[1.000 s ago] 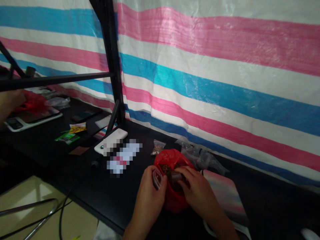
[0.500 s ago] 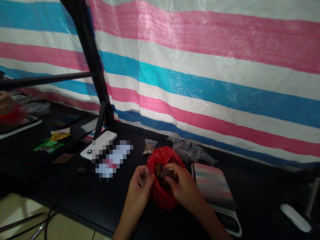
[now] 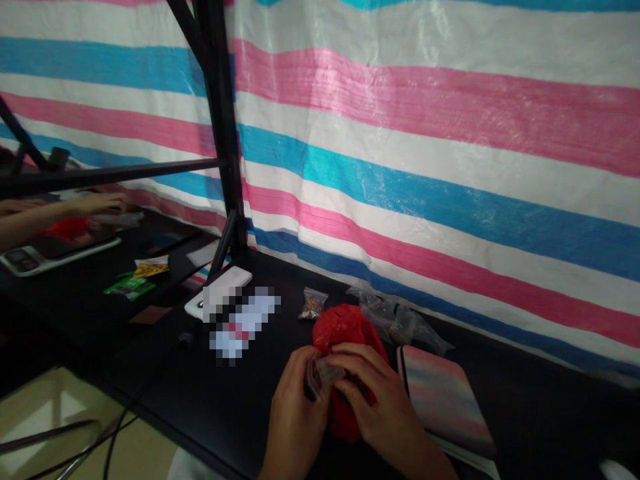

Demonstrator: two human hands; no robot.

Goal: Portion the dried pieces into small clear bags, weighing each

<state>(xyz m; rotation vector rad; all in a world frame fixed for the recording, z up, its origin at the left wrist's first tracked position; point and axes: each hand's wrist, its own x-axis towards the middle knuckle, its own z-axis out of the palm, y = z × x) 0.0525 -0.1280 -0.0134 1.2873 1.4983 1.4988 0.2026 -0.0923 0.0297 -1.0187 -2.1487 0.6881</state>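
On the black table (image 3: 225, 400), both hands close on a small clear bag (image 3: 320, 375).
Left hand (image 3: 295, 417) and right hand (image 3: 383, 407) pinch it against the red bag (image 3: 345, 327). A tilt or slack grip could spill its contents, and the soft red bag might slump.

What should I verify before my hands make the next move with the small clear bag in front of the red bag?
1. Grip on the small clear bag: ok, the left hand and right hand both pinch it.
2. Its mouth closed: cannot tell, the fingers cover it.
3. Its contents: cannot tell, too dim.
4. The red bag resting on the table: ok, just behind the hands.
5. The empty clear bags near: ok, heaped between the red bag and the wall, beyond the striped pad.
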